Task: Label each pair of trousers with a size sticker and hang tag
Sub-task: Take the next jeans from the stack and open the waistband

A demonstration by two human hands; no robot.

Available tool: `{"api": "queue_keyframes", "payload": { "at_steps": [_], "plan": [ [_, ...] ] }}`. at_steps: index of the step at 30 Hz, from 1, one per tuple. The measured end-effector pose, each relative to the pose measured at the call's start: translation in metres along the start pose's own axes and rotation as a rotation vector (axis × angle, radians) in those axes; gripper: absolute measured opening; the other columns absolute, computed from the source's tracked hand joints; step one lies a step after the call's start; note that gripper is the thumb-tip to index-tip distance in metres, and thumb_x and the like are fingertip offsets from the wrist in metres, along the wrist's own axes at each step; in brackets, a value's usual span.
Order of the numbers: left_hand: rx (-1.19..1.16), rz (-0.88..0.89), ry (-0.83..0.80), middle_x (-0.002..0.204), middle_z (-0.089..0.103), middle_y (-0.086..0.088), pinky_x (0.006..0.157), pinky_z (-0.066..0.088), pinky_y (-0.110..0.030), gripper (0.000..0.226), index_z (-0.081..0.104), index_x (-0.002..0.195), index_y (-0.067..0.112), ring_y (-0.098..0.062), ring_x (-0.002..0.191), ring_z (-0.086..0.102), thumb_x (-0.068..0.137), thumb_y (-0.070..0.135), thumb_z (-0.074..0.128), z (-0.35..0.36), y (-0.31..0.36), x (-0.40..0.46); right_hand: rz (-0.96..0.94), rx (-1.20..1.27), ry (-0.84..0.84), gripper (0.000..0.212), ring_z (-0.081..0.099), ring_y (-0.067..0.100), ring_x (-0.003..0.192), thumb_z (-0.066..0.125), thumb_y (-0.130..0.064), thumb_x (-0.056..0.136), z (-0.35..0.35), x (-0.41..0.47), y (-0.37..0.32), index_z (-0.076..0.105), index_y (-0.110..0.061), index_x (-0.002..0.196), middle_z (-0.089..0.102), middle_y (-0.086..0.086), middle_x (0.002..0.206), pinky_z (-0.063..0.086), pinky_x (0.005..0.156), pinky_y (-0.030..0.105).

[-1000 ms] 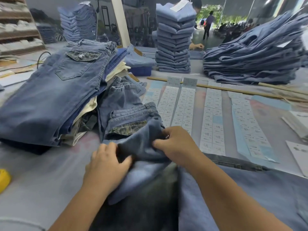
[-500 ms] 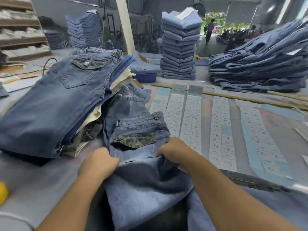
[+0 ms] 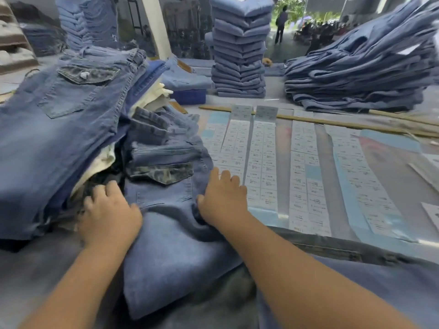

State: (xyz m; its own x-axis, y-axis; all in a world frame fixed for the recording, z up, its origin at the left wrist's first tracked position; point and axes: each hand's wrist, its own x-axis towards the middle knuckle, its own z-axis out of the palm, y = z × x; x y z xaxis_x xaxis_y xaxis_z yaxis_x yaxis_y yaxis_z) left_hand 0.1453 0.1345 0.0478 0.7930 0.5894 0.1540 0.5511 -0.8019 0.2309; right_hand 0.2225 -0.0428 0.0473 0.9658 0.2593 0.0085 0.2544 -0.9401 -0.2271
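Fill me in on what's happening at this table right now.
A person is working on a pair of jeans laid flat on the table. The left hand rests on its left edge, beside a heap of folded jeans, and the right hand lies with fingers spread at its right edge, next to the sticker sheets. No sticker or hang tag shows on this pair yet. More jeans sit in stacks behind.
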Motion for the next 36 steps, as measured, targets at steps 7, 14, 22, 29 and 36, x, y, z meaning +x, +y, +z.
{"api": "queue_keyframes", "payload": {
  "at_steps": [7,14,22,29,36],
  "plan": [
    [-0.250,0.801,-0.282,0.089,0.059,0.003,0.083,0.044,-0.039,0.041,0.067,0.089,0.021,-0.022,0.090,0.053,0.080,0.049,0.039,-0.005,0.093,-0.087,-0.163,0.066,0.109,0.036,0.044,0.030,0.113,0.053,-0.023,0.087,-0.041,-0.094,0.064,0.056,-0.016,0.122,0.050,0.005,0.125,0.039,0.093,0.039],
    [-0.031,0.635,-0.445,0.078,0.065,0.005,0.059,0.041,-0.028,0.063,0.060,0.078,0.021,-0.012,0.077,0.062,0.073,0.082,0.043,0.005,0.127,-0.159,-0.013,-0.109,-0.149,0.043,0.047,0.025,0.116,0.053,-0.037,0.088,-0.070,-0.190,0.176,0.049,-0.027,0.130,0.053,-0.001,0.125,0.034,0.105,0.042],
    [-0.739,0.260,-0.615,0.081,0.058,-0.006,0.065,0.042,-0.035,0.036,0.053,0.085,0.015,-0.022,0.074,0.053,0.069,0.024,0.084,-0.015,0.127,-0.167,0.029,-0.111,0.091,0.009,0.053,0.027,0.105,0.051,-0.030,0.096,-0.078,-0.192,0.173,0.048,-0.022,0.095,0.060,0.002,0.110,0.033,0.089,0.040],
    [-0.991,0.186,-0.408,0.050,0.050,0.002,0.035,0.030,-0.020,0.036,0.049,0.062,0.019,-0.013,0.046,0.045,0.067,-0.006,0.074,-0.049,0.071,-0.103,-0.239,0.013,0.337,0.010,0.053,0.031,0.086,0.058,-0.024,0.090,-0.097,-0.162,0.110,0.049,-0.022,0.086,0.062,0.006,0.096,0.033,0.074,0.043],
    [-0.286,0.205,-0.322,0.083,0.062,-0.015,0.068,0.040,-0.040,0.032,0.046,0.084,0.019,-0.036,0.082,0.060,0.076,0.014,0.077,0.016,0.050,-0.126,-0.190,-0.155,0.003,0.053,0.034,0.036,0.130,0.055,-0.026,0.094,-0.023,-0.169,0.107,0.035,-0.010,0.141,0.043,0.016,0.138,0.003,0.120,0.054]
  ]
}}
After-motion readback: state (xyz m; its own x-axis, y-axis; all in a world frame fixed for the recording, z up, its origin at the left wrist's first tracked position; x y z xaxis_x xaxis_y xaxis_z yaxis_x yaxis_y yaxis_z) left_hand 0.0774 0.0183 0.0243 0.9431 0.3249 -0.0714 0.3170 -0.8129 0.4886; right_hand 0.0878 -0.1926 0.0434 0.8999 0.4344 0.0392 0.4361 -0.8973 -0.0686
